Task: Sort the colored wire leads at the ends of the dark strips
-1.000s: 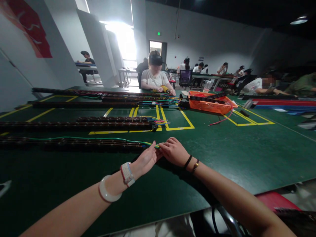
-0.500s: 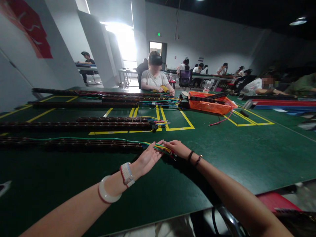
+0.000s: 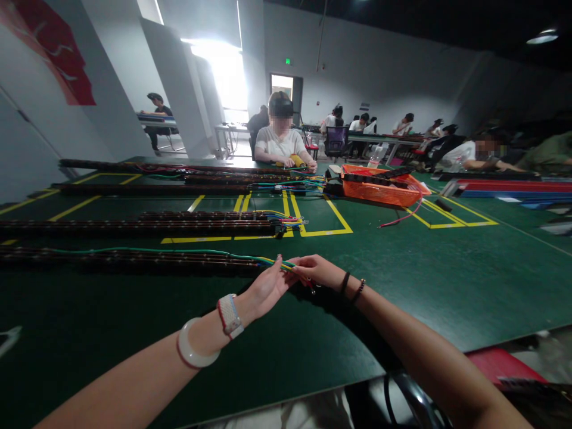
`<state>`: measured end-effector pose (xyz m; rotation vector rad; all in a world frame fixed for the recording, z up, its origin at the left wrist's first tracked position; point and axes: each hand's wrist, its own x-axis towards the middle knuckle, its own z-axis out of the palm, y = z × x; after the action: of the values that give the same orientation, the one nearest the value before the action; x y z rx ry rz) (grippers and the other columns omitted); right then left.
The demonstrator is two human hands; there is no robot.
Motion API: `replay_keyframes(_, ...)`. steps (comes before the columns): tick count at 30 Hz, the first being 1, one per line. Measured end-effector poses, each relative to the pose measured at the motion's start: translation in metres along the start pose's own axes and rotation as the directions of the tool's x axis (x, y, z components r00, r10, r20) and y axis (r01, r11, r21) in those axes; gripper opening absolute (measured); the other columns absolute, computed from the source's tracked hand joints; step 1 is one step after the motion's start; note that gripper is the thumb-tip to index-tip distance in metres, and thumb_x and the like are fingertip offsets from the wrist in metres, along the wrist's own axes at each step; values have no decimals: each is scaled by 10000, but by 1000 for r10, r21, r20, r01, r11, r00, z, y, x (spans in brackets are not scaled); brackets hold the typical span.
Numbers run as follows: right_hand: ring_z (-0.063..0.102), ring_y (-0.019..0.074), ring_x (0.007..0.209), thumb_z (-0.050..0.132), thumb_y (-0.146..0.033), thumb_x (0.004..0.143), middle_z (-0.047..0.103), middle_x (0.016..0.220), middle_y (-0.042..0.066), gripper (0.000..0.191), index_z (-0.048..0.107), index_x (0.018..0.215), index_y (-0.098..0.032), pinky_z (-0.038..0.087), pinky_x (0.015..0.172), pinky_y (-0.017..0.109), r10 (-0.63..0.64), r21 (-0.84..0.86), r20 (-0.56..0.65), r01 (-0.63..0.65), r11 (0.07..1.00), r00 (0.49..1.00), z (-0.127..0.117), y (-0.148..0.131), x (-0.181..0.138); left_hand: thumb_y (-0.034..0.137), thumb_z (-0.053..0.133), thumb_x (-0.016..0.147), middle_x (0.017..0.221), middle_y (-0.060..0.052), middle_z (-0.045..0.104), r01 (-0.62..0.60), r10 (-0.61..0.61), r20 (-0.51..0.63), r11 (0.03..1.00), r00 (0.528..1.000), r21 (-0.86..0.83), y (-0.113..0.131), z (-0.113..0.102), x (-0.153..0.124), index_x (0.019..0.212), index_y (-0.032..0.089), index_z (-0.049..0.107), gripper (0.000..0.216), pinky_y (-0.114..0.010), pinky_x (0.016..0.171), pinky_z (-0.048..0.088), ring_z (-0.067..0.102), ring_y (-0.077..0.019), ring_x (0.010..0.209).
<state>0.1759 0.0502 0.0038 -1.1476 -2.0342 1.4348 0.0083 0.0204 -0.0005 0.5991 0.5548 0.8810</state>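
Note:
A loose bundle of green, yellow and other coloured wires (image 3: 269, 261) comes out of the right end of a long dark slotted bar (image 3: 179, 260) lying on the green table. My left hand (image 3: 266, 290) cups the bundle from the near side, thumb up, with the wires between thumb and fingers. Facing it, my right hand (image 3: 319, 269) pinches the wires close to their ends, its fingertips almost meeting those of my left hand. Small ring-shaped metal terminals and a bit of red show below my right fingers. The fingers partly hide the wires there.
Beyond lie more long bars (image 3: 214, 229) with wire ends at their right. An orange basket (image 3: 379, 193) holding dark parts stands farther back, a pink wire trailing from it. Across the table sits a person (image 3: 279, 143). Yellow tape (image 3: 326, 233) marks the green tabletop (image 3: 424, 268).
My right hand has shifted slightly left along the wires, its fingers now covering more of them near the ends. My left hand has barely moved.

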Motion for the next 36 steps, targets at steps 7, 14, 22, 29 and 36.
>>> replay_keyframes(7,565,143,724,427,-320,918,669,746,41,271,643,996,-176,311,835,342,-239,-705,-134,78,705,962,3,-8,-6,308,451,902,1014,-130,639,-10,9,-119,1000,993,-5,-3,3,0,1004,108,584,261,-341,932,443,599,-183,981)
replay_keyframes(14,529,208,822,357,-159,914,654,801,98,292,559,1125,-132,233,884,371,-415,-966,38,140,219,909,15,-13,-12,194,433,903,1046,-114,654,-85,83,-47,996,995,-40,-2,11,0,1036,119,620,242,-347,979,401,565,-198,1060)
replay_keyframes(22,537,196,803,398,-235,920,660,816,82,220,589,1004,-164,252,865,361,-426,-951,-24,110,289,905,17,-15,-14,204,441,904,1055,-121,651,-95,95,-84,995,992,0,-2,7,2,1095,98,606,274,-323,958,417,584,-188,1023)
replay_keyframes(29,574,136,713,489,-464,869,660,796,15,296,542,904,-175,309,771,284,-235,-708,-316,-64,703,919,9,-8,-10,246,420,914,1079,-134,635,-49,46,-136,999,990,-20,0,9,0,1060,96,604,278,-330,941,439,585,-185,1009)
replay_keyframes(36,572,140,718,441,-382,916,680,831,38,252,609,950,-197,299,762,280,-316,-817,-169,47,575,933,11,-8,-11,275,419,915,1116,-124,624,-60,59,-88,998,994,-7,-1,4,2,1096,121,598,298,-322,970,418,559,-181,1065)
